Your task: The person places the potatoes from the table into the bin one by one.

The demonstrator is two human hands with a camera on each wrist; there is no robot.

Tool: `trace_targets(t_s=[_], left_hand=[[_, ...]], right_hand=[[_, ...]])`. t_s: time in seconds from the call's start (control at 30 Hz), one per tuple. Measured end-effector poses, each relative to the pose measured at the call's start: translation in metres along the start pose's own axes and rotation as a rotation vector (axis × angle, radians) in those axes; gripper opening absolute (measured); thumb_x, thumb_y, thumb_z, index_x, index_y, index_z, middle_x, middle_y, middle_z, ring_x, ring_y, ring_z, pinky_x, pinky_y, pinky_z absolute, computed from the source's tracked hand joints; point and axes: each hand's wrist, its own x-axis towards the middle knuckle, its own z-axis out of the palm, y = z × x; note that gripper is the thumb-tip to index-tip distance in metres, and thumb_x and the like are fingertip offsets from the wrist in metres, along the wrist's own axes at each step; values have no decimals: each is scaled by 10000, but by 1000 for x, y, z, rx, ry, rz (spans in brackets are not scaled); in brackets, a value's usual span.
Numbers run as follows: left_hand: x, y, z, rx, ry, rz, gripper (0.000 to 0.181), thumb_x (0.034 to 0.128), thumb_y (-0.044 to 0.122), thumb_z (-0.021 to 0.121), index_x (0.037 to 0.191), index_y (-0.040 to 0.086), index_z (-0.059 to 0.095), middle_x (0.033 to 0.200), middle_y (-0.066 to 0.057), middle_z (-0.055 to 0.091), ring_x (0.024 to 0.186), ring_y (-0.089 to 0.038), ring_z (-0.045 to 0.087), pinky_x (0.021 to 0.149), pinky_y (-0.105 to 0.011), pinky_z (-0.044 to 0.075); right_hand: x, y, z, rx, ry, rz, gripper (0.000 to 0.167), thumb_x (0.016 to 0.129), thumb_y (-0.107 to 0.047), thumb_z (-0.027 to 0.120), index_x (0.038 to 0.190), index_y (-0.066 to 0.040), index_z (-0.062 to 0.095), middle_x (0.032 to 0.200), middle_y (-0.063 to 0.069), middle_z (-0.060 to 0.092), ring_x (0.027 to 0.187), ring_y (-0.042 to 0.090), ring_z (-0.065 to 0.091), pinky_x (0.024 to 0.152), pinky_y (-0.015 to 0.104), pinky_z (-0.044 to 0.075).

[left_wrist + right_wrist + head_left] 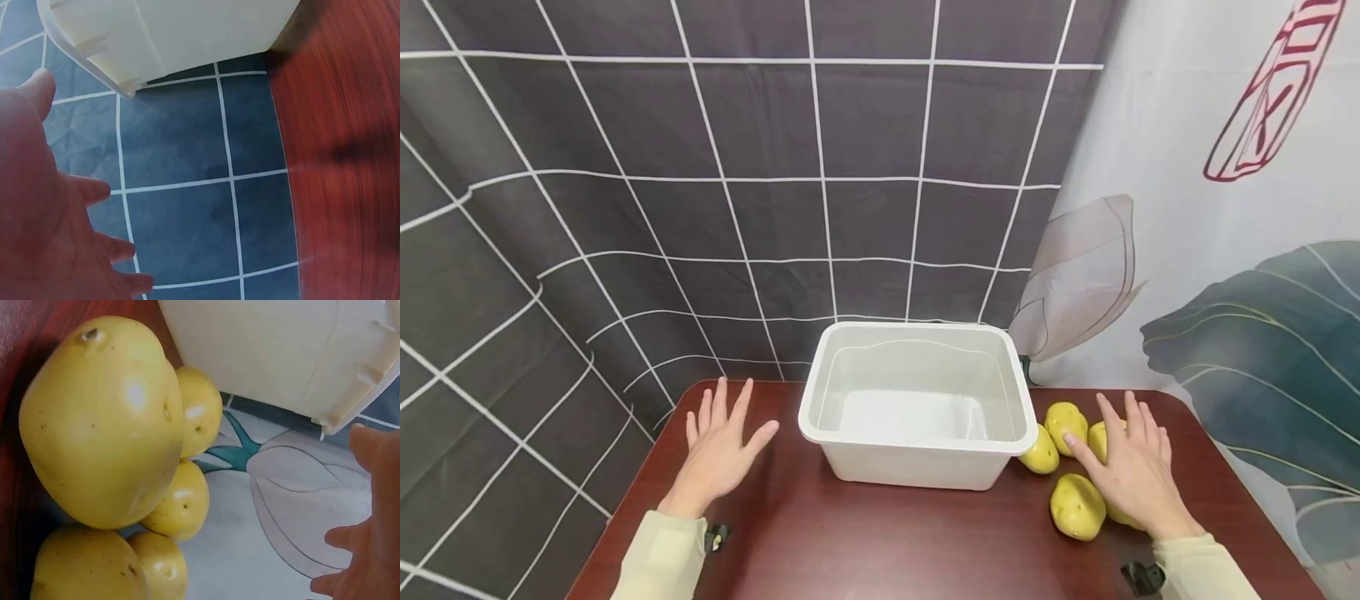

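A white plastic tub (917,462) stands at the back middle of the table, its inside bare in the head view. Several yellow potatoes (1077,507) lie to its right; the right wrist view shows a large potato (103,425) close up. My right hand (1138,475) hovers over the potatoes with fingers spread, partly hiding some, and holds nothing. Left of the tub my left hand (717,454) is raised with spread fingers, empty. In the left wrist view the left hand (56,212) is apart from the tub (181,31).
The reddish-brown table (850,542) has rounded back corners. Behind it hangs a dark curtain (760,217) with a white grid. A pale curtain (1165,275) with leaf prints hangs at the right. Dark wrist straps sit at both sleeves.
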Motion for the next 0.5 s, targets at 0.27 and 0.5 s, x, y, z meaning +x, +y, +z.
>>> trace_targets(t_s=[0.27,0.5], left_hand=[[2,7,0,-75,18,14,813,998,571,499,1621,143,197,1651,-261,11,1484,-517,-8,1139,-683,-5],[9,19,1,-106,45,60,789,1009,537,505,1612,112,224,1652,-255,45,1500,-482,20,1157,-660,9]], right_hand=[[-5,1,4,7,-30,-9,777,999,-423,583,1536,49,276,1550,416,122,1436,587,47,1085,747,17],[-8,3,5,12,-30,-11,757,995,-402,594,1523,50,293,1523,428,165,1381,624,134,1027,778,103]])
